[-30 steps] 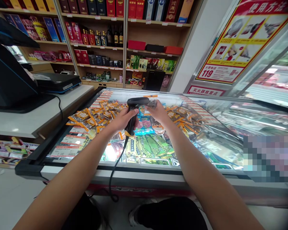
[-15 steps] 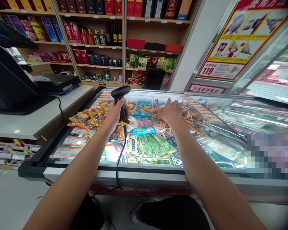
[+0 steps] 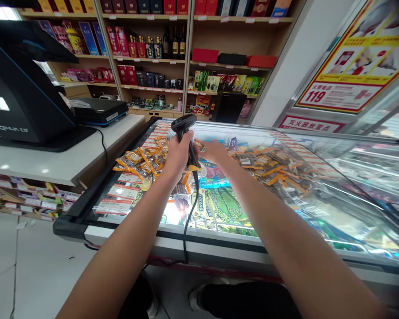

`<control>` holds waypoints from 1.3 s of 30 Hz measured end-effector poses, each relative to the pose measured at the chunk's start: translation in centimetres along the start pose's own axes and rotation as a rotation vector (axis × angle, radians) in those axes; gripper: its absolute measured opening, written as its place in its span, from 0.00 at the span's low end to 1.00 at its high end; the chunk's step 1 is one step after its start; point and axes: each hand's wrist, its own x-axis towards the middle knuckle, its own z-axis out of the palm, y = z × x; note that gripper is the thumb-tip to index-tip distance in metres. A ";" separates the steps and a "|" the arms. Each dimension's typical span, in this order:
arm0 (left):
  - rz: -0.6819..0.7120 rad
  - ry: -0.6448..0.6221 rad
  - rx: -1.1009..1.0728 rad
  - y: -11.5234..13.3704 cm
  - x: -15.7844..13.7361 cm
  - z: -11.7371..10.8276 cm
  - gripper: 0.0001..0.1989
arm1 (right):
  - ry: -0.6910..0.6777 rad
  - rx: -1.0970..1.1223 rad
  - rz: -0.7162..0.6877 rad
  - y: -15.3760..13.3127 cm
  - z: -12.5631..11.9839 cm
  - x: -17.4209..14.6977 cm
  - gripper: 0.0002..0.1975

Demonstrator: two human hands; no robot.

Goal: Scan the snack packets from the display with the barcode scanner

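My left hand (image 3: 177,153) is shut around the handle of a black barcode scanner (image 3: 183,124), held upright over a chest freezer's glass lid (image 3: 319,190). Its black cable (image 3: 189,208) hangs down over the freezer's front rim (image 3: 219,246). My right hand (image 3: 214,151) reaches just right of the scanner, low over the lid, with its fingertips at a small orange packet (image 3: 199,145). The scanner and my left hand hide those fingers, so I cannot tell if they grip it.
Orange snack packets (image 3: 138,159) and green packets (image 3: 226,204) lie in the freezer. To the left is a white counter (image 3: 63,164) with a black register screen (image 3: 23,88) and a flat black device (image 3: 99,110). Shelves of boxes and bottles (image 3: 159,44) line the back wall. A red-and-yellow poster (image 3: 352,71) hangs at right.
My right hand left the scanner head, went flat onto the lid, then slid left toward the scanner. My left hand swung the scanner upright. My view shifted left.
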 end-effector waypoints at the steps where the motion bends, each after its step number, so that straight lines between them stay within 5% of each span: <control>1: 0.002 0.003 0.000 0.0 0.0 0.1 0.15 | -0.019 -0.094 -0.002 -0.1 -0.1 -0.1 0.28; 4: 0.001 0.002 -0.008 -0.2 0.1 0.2 0.14 | -0.048 -0.346 -0.017 -1.1 -1.2 -1.1 0.26; 9: 0.004 -0.015 -0.033 -0.6 0.1 0.1 0.16 | 0.054 -0.443 -0.013 -2.3 -3.9 -4.0 0.23; 13: 0.021 -0.107 -0.021 -0.8 -0.4 0.1 0.18 | 0.231 -0.253 0.054 -1.3 -6.1 -6.5 0.18; 17: 0.039 -0.391 0.050 -0.9 -1.1 0.1 0.17 | 0.455 0.146 0.017 0.6 -7.6 -8.7 0.18; 21: 0.006 -0.606 0.165 -1.5 -1.5 0.1 0.17 | 0.550 0.302 0.028 1.4 -8.2 -9.7 0.19; 39: -0.126 -0.610 0.211 -2.2 -2.0 0.5 0.21 | 0.624 0.286 0.129 1.9 -8.6 -9.4 0.18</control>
